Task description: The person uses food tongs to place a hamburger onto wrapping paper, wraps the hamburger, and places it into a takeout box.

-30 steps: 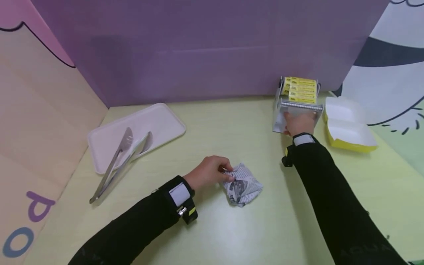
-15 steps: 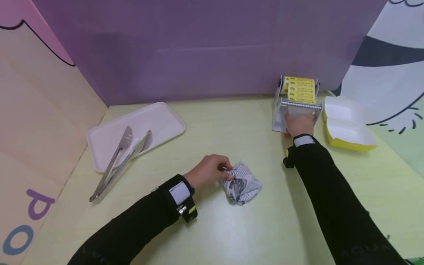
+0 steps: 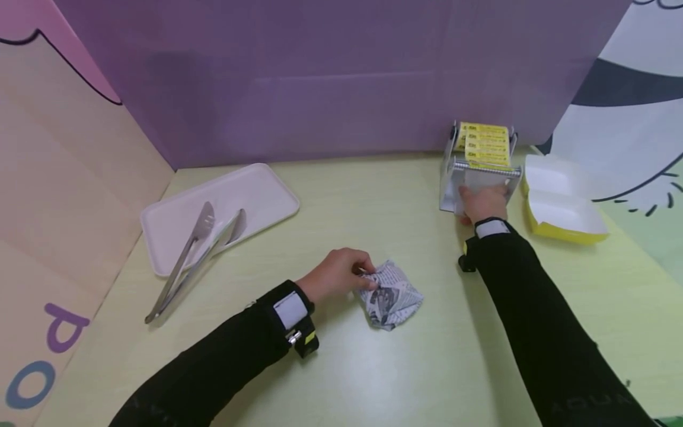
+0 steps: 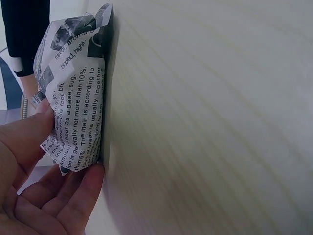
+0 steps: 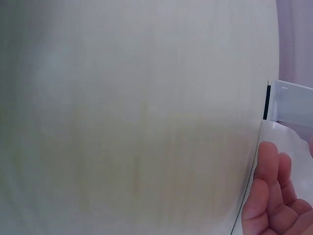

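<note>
Lying near the table's (image 3: 341, 196) middle, the newsprint-wrapped bundle (image 3: 392, 295) is pinched at its left edge by the left hand (image 3: 336, 276); the right hand (image 3: 482, 201), well apart, reaches to the label dispenser (image 3: 480, 163) by the purple backdrop (image 3: 331, 77), its grip unclear.

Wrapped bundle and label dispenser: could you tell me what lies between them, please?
Only bare table; in the head view nothing sits between the bundle and the dispenser.
</note>
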Action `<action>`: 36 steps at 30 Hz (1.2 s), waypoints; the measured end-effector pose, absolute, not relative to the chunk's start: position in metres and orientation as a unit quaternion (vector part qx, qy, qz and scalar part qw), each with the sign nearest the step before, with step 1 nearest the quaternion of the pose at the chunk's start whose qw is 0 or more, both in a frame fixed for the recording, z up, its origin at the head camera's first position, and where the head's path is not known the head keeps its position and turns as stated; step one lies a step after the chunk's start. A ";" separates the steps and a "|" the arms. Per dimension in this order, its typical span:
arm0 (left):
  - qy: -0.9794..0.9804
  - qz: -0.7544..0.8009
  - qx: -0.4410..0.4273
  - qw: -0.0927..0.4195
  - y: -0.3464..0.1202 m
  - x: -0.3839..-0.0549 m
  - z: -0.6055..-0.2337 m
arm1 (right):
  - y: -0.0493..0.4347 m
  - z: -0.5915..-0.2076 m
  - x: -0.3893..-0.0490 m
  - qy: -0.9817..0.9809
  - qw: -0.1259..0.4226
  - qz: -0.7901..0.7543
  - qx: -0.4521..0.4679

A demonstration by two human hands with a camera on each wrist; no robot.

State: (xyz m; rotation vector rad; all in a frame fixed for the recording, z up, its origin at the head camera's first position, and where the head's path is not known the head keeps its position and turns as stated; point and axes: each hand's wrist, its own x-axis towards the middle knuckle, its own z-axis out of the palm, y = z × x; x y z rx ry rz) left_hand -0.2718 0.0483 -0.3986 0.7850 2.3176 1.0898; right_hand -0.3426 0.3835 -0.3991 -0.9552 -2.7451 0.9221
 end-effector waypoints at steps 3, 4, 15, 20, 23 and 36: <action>0.842 0.396 0.284 0.231 0.049 -0.271 -0.399 | 0.384 -0.399 -0.341 -0.898 0.037 0.306 -0.314; 0.842 0.395 0.282 0.232 0.049 -0.271 -0.398 | 0.384 -0.399 -0.341 -0.897 0.034 0.308 -0.315; 0.840 0.400 0.280 0.236 0.052 -0.272 -0.400 | 0.392 -0.403 -0.340 -0.909 0.015 0.292 -0.297; 0.841 0.397 0.284 0.234 0.053 -0.272 -0.402 | 0.397 -0.403 -0.339 -0.905 0.010 0.326 -0.272; 0.840 0.398 0.285 0.234 0.051 -0.273 -0.401 | 0.399 -0.397 -0.338 -0.886 0.017 0.382 -0.262; 0.847 0.395 0.278 0.221 0.053 -0.273 -0.398 | 0.400 -0.350 -0.331 -0.771 0.050 0.543 -0.328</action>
